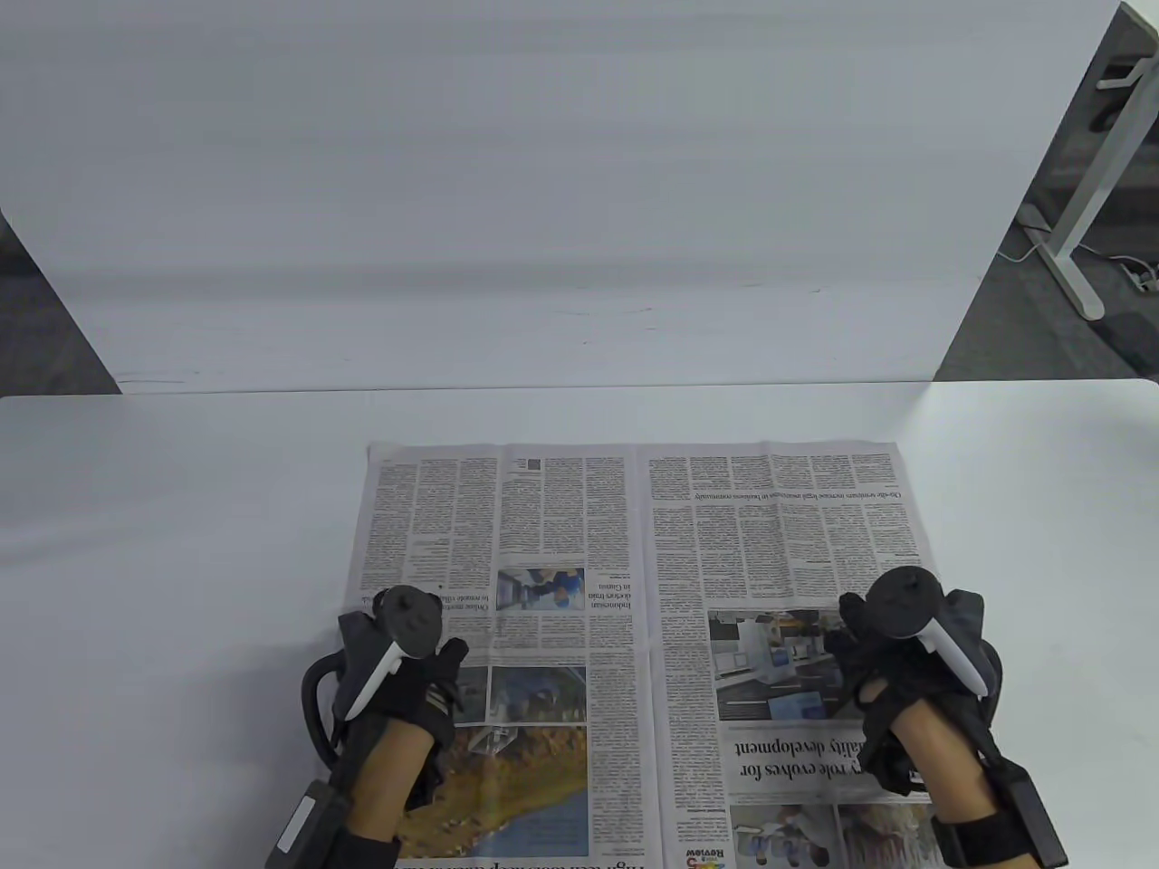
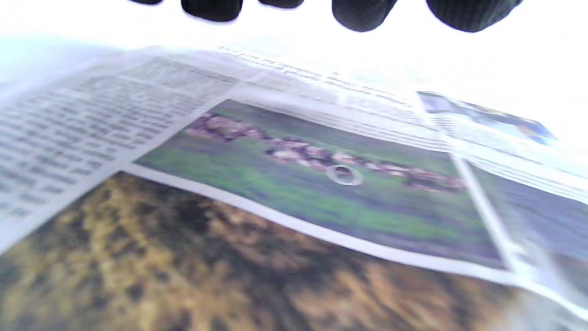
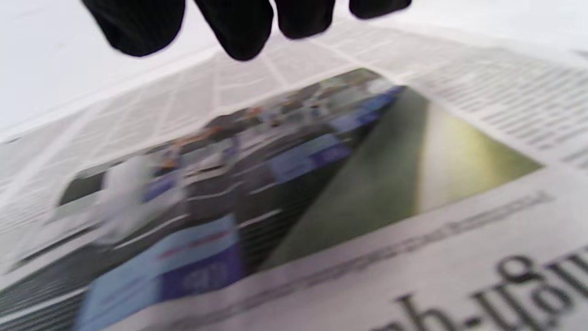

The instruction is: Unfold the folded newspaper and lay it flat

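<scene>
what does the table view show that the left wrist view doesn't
Only the table view shows the whole newspaper spread open on the white table, both hands, left hand and right hand, over its two pages, and the white board behind. Only the left wrist view shows the left hand's fingertips above a green and brown photo. Both show the newspaper's left page.

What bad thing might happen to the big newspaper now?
The newspaper runs past the table's near edge, so it might slide off. Both hands, left hand and right hand, are over it; if they drag, the thin paper could wrinkle or tear along the middle fold.
</scene>
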`<state>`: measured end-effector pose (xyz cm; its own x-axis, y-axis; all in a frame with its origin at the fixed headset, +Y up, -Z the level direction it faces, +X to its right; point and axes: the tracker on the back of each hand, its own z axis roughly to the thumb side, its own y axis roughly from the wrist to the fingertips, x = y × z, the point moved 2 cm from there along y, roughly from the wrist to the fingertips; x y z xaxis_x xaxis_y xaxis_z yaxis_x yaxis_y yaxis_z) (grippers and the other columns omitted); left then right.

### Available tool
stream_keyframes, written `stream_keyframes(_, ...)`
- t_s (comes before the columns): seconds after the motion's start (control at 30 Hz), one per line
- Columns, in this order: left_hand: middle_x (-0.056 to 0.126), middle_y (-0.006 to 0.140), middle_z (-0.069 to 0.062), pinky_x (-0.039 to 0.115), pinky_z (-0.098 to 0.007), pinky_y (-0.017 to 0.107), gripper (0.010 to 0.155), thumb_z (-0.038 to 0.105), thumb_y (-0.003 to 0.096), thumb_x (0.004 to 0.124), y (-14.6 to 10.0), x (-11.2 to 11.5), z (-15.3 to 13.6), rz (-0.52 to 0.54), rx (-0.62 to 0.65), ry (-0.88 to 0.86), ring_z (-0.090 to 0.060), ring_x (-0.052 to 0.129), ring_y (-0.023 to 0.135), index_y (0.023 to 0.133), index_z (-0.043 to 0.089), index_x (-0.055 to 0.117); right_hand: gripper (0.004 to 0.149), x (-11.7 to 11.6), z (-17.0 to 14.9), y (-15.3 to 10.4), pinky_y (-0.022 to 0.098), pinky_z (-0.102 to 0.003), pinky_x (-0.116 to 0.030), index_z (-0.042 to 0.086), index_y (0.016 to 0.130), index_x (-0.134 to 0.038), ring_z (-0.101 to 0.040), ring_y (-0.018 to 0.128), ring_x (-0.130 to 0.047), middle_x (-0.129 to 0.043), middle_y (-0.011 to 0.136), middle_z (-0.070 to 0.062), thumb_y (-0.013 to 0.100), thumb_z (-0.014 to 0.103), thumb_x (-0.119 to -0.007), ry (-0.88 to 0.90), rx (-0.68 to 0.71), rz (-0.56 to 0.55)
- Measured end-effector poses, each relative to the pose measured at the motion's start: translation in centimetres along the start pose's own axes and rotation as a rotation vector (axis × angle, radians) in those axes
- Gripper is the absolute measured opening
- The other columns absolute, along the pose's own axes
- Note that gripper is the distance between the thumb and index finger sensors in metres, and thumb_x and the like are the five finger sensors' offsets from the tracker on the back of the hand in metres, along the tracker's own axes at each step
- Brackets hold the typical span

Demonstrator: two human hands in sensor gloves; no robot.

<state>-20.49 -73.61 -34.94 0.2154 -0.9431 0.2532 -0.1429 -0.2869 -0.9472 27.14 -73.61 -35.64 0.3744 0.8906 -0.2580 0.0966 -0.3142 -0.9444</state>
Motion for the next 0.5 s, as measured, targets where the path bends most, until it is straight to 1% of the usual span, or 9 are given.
stream_keyframes(0.07,0.044,0.114,-0.019,0.051,-0.066,0.070,0.064,0.051,0.0468,0.065,-0.7,-0.2,1.1,0.007,0.019,0.034,-0.054,0.058,0.101,0.106,0.029,0.056,0.063,-0.2,1.3,-0.6,0.061,-0.079,-0.034,0.017,0.099,-0.069,-0.058,0.100,-0.052,-0.063,0.110,-0.022,0.045,0.049,-0.070,-0.011,0.038,0.004)
stream_keyframes(0.13,0.059,0.111,-0.019,0.056,-0.064,0.068,0.061,0.049,0.0468,0.066,-1.3,-0.4,2.1,0.026,0.049,0.050,-0.053,0.071,0.096,0.103,0.026,0.065,0.061,-0.4,2.2,-1.1,0.061,-0.079,-0.036,0.016,0.096,-0.074,-0.057,0.098,-0.058,-0.071,0.107,-0.023,0.045,0.049,-0.071,-0.027,0.064,0.008)
stream_keyframes(0.2,0.073,0.105,-0.019,0.060,-0.063,0.066,0.059,0.049,0.0468,0.067,-1.7,-0.4,2.9,0.021,0.077,0.052,-0.052,0.081,0.090,0.100,0.024,0.071,0.060,-0.7,2.9,-1.5,0.061,-0.078,-0.039,0.015,0.094,-0.077,-0.055,0.097,-0.063,-0.076,0.104,-0.023,0.044,0.049,-0.071,-0.038,0.085,0.013)
stream_keyframes(0.23,0.076,0.103,-0.019,0.062,-0.062,0.065,0.059,0.049,0.0467,0.067,-1.9,-0.1,3.4,0.008,0.092,0.058,-0.051,0.084,0.088,0.100,0.023,0.072,0.060,-0.9,3.3,-1.6,0.061,-0.077,-0.042,0.014,0.092,-0.079,-0.055,0.095,-0.067,-0.079,0.102,-0.023,0.044,0.049,-0.071,-0.046,0.091,0.020)
stream_keyframes(0.33,0.078,0.102,-0.018,0.064,-0.061,0.063,0.059,0.049,0.0467,0.067,-2.2,0.5,4.2,-0.020,0.111,0.110,-0.049,0.088,0.085,0.099,0.023,0.073,0.059,-1.2,3.9,-1.9,0.061,-0.075,-0.049,0.012,0.090,-0.082,-0.053,0.091,-0.074,-0.085,0.097,-0.024,0.044,0.049,-0.072,-0.062,0.107,0.032)
stream_keyframes(0.5,0.077,0.102,-0.018,0.064,-0.060,0.065,0.059,0.049,0.0466,0.067,-1.9,1.8,4.8,-0.063,0.113,0.136,-0.047,0.086,0.090,0.099,0.023,0.073,0.060,-1.7,3.9,-1.8,0.060,-0.074,-0.053,0.010,0.088,-0.084,-0.053,0.089,-0.077,-0.087,0.095,-0.025,0.044,0.049,-0.072,-0.083,0.102,0.066)
